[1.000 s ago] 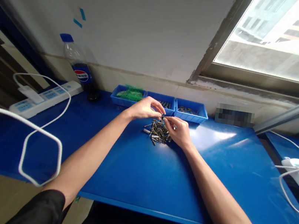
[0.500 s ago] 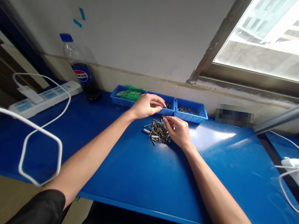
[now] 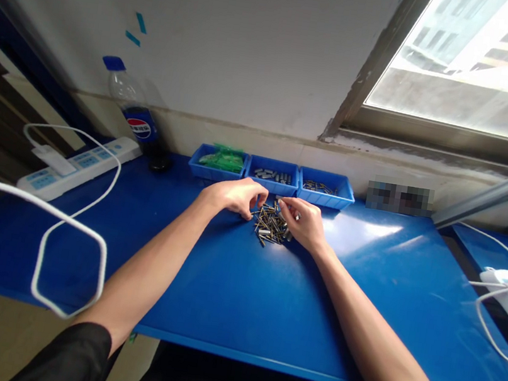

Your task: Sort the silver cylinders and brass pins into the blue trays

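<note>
"Surface?"
"Blue table (image 3: 241,303): small metal parts (image 3: 272,226), heaped centre; three blue bins (image 3: 271,187) behind."
"Grip?"
"Your left hand (image 3: 240,196), curled; right hand (image 3: 305,221), pinched; contents, can't tell."
"Room?"
"Pale wall (image 3: 257,38); window (image 3: 480,84), right."

From my end I see a loose pile (image 3: 271,222) of small, slim metal pins, dark and brassy, lying crisscrossed at many angles on the blue tabletop (image 3: 242,297). I make out a pale, silvery piece (image 3: 264,233) lying flat near the pile's front, with more silvery pieces (image 3: 288,237) at its right edge.
</note>
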### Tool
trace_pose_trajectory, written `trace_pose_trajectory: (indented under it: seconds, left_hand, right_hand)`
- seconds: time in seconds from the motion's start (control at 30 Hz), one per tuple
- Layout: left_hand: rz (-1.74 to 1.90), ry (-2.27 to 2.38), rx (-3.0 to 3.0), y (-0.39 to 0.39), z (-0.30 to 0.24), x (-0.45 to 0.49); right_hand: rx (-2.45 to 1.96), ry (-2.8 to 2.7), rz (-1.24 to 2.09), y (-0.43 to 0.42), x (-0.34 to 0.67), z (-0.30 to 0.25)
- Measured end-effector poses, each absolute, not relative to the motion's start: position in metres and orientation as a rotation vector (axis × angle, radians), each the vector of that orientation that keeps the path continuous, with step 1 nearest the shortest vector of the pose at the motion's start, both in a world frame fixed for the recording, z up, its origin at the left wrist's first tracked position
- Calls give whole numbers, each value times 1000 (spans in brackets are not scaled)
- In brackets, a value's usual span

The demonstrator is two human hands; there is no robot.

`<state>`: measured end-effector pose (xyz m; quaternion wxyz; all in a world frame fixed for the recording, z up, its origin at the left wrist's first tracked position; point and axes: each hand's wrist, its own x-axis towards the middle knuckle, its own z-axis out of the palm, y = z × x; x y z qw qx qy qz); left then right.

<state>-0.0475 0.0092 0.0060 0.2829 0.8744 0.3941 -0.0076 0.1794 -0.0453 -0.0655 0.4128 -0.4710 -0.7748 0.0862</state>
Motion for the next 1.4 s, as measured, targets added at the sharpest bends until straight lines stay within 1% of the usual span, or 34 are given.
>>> trace_pose_trajectory:
  seconds: [0.27,0.37,0.5,0.67,0.93,1.1,1.2,1.3,1.4]
  left_hand:
    - [114,960,2361,8,9,-49]
    - [257,920,2296,7,14,-48]
    - [541,842,2134,8,17,-44]
    - [619,735,1998,10,13,-42]
    - [726,757,1972,16,1,-40]
    - [986,880,1923,20,-6,-33]
    - [1093,829,1849,20,-7,-29]
    - [1096,799,1849,18,-4,-30]
    - [926,871,2003,16,2,-35]
  right_hand:
    - [-1186,-1946,215,-45,179,-67]
    - [-1190,-1950,217,-45,179,-67]
    - [-1194,-1952,229,-45,179,-67]
    - [-1182,-1949,247,-46,179,-64]
    - [-1163,-1943,245,-47,179,-63]
    - [-1164,-1933,234,-47,178,-65]
    - [-1159,-1934,235,-47,178,-64]
    - [-1157,-1933,233,-46,178,-65]
    - [-1165,-1936,233,-46,178,-66]
